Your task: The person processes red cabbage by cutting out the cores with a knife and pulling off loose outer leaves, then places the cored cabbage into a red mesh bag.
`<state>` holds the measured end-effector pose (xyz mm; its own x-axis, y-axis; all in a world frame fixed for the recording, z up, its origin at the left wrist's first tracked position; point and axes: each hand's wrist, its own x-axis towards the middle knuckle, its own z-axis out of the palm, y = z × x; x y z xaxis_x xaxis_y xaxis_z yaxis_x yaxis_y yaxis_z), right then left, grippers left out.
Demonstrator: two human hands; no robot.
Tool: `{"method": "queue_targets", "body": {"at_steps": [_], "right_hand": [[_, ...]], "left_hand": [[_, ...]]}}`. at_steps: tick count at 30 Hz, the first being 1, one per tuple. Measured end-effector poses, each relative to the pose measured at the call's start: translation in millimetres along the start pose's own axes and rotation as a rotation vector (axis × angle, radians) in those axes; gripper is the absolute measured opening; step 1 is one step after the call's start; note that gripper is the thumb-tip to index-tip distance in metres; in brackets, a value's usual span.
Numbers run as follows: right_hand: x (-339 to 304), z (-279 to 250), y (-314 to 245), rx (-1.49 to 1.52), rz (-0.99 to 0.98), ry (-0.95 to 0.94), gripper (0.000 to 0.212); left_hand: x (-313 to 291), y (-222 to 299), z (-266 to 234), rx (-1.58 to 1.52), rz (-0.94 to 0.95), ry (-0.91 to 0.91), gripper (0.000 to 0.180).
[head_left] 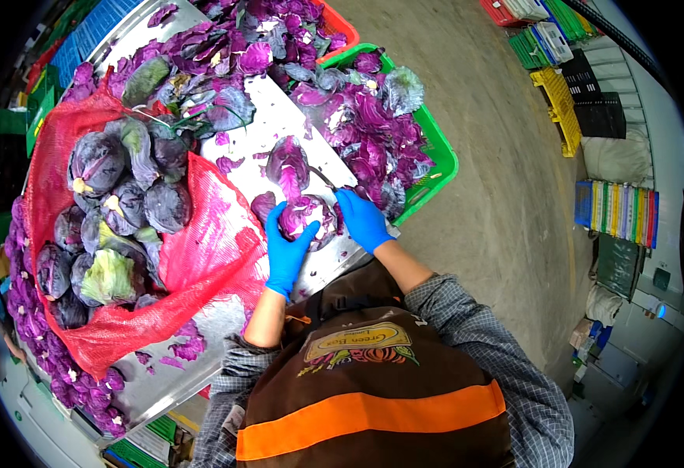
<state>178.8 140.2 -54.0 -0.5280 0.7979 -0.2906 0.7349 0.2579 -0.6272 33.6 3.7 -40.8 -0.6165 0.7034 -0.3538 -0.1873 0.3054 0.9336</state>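
Note:
My left hand (286, 251), in a blue glove, curves its fingers and thumb around a trimmed red cabbage (308, 220) on the metal table. At the cabbage's right side is my right hand (362, 219), also gloved in blue. A thin dark blade, which looks like a knife (322, 178), juts from its closed fingers; the handle is hidden. Just beyond the cabbage lies a loose purple leaf (288, 166). To the left, an opened red mesh bag (213, 214) spreads around several untrimmed red cabbages (96, 162).
A green crate (441, 165) heaped with purple leaves adjoins the table's right edge, with an orange crate (340, 25) behind it. Cut leaves (201, 54) cover the table's far end. Trimmed cabbages (84, 394) line its left edge. Stacked crates (616, 214) stand across the concrete floor.

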Motion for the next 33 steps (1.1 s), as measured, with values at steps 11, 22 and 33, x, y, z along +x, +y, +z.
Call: {"method": "queue_targets", "body": {"at_steps": [11, 22, 33], "right_hand": [[1, -44, -36, 0.622, 0.181, -0.469, 0.041], [18, -21, -11, 0.268, -0.011, -0.172, 0.028], [-7, -30, -16, 0.093, -0.321, 0.052, 0.040]], "left_hand": [[12, 14, -34, 0.024, -0.104, -0.225, 0.082], [14, 4, -30, 0.030, -0.083, -0.220, 0.083], [-6, -16, 3, -0.024, -0.077, 0.126, 0.099]]}}
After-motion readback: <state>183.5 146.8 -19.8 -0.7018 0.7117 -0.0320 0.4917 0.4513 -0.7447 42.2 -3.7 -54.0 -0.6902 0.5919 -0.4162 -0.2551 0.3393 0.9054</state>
